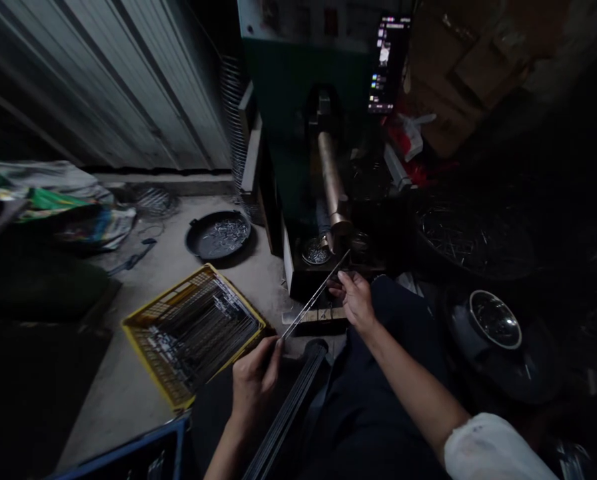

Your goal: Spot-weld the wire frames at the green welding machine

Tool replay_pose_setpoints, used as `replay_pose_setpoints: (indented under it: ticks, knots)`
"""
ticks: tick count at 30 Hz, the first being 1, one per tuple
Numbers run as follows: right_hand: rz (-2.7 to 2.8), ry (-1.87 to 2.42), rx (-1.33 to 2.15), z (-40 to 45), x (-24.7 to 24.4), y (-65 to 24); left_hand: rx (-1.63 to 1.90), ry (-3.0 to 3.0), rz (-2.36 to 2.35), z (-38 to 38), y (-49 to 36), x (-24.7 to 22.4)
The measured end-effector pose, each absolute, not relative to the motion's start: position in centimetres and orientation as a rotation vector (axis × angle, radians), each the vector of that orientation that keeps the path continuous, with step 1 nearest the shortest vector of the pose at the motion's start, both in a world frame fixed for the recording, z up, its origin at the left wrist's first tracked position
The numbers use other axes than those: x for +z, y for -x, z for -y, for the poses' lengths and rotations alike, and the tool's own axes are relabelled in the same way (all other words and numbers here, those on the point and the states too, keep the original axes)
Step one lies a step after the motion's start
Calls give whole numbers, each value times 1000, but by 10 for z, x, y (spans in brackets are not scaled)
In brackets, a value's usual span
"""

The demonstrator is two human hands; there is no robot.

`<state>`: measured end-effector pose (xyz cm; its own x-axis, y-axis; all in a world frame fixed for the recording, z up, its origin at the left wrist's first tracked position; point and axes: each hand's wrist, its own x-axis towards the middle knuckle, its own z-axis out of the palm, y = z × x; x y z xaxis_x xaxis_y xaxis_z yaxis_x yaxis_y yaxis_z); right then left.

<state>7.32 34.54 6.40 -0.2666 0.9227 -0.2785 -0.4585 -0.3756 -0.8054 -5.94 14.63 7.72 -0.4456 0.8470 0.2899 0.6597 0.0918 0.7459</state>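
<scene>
A thin metal rod runs slantwise between my two hands, in front of a green machine. My left hand pinches its near lower end. My right hand grips it near the far upper end, whose tip points at the machine's brass-coloured cylinder. A bundle of dark rods lies across my lap, just right of my left hand. A small dish of metal bits sits at the machine's base under the cylinder.
A yellow crate with several rods stands on the concrete floor at left. Behind it lies a black pan of small metal pieces. A phone glows on the machine. A shiny bowl sits at right, a blue crate at bottom left.
</scene>
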Motion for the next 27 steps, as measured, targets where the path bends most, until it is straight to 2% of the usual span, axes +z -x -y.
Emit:
replay_pose_setpoints:
  ticks: [27]
  knots:
    - [776, 864, 1801, -357, 83, -61, 1394, -1461, -2114, -158, 68, 89]
